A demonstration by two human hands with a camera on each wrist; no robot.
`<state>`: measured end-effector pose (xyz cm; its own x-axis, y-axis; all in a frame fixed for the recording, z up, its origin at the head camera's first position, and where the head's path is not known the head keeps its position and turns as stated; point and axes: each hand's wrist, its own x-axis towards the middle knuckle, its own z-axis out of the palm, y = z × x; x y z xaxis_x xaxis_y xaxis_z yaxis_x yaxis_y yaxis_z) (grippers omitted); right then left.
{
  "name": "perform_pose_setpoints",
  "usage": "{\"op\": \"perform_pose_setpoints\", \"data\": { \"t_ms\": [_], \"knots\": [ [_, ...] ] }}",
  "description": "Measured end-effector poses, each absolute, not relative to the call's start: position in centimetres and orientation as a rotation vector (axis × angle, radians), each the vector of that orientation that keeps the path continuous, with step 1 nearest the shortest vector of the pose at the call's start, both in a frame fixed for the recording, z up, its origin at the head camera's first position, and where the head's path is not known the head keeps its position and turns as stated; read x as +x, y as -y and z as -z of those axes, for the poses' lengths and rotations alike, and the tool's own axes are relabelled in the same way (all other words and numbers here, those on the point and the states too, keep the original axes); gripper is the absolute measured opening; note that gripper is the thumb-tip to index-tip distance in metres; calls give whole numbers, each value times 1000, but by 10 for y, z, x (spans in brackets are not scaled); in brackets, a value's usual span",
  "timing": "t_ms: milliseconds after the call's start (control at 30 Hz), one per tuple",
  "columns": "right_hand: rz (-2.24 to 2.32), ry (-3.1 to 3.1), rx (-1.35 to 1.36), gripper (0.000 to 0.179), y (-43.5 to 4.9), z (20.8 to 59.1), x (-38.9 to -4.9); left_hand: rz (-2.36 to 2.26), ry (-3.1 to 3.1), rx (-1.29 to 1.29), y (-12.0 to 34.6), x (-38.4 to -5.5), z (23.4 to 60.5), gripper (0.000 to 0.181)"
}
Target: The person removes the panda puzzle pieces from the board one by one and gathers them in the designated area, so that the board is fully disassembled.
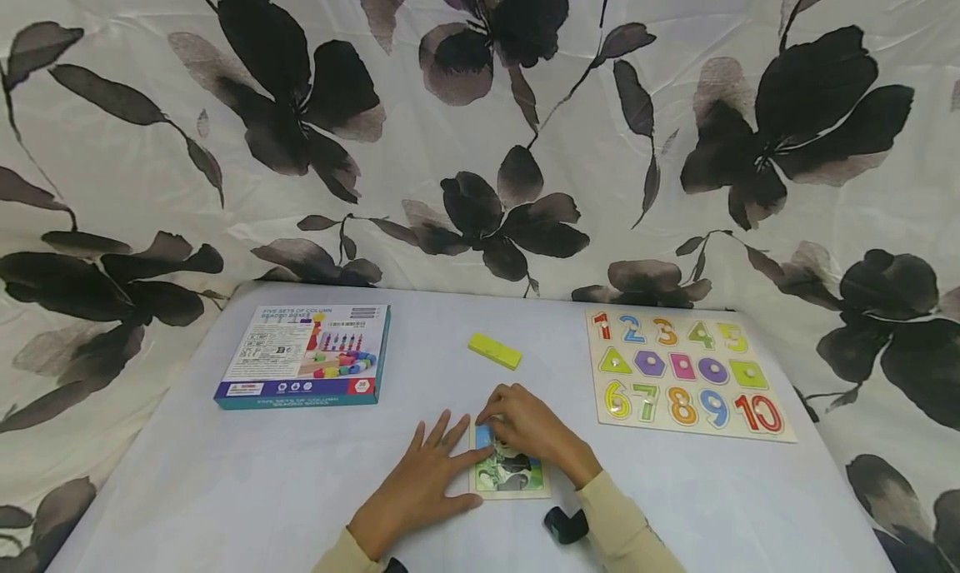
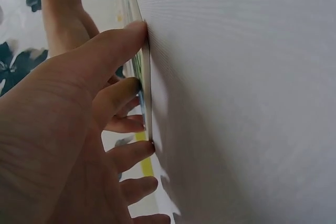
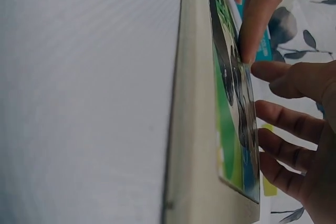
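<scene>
Counter (image 1: 187,490), white-covered: carries the rectangular, pale-framed panda puzzle (image 1: 517,473).
Left hand (image 1: 423,477): fingers spread wide, grasping nothing; index finger touches the picture, thumb is at the frame's edge.
Right hand (image 1: 528,423): half bent, fingertips at the picture's upper part; no gripped piece is visible.
Puzzle: between both hands; uneven pressing could perhaps slide it, if left-hand support is too light.

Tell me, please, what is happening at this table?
A person is busy with a picture board. The left hand is spread and touches it; the right hand bends over its far part, though whether it pinches something is unclear. A yellow block lies beyond, a box to the left, and a number board to the right.
</scene>
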<state>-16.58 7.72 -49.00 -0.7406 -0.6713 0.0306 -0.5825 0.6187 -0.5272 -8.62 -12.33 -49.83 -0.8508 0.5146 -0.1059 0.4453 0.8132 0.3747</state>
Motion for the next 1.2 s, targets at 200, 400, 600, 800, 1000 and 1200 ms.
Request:
{"op": "perform_pose_setpoints", "data": {
  "t_ms": [200,400,600,800,1000,1200],
  "knots": [
    [753,-2695,-1084,22,-78,492,-168,-528,-2778,726,123,-86,496,60],
    [682,-2715,-1102,25,-80,494,-168,-538,-2764,716,122,-86,495,60],
    [697,-2714,-1114,25,-81,495,-168,-566,-2748,696,118,-87,496,60],
    [724,-2705,-1111,26,-81,498,-169,-559,-2740,695,115,-87,495,58],
    [767,-2699,-1087,25,-80,499,-169,-559,-2733,691,116,-87,496,58],
    [811,-2701,-1041,25,-77,498,-167,-557,-2741,695,116,-87,496,58]
  ]
}}
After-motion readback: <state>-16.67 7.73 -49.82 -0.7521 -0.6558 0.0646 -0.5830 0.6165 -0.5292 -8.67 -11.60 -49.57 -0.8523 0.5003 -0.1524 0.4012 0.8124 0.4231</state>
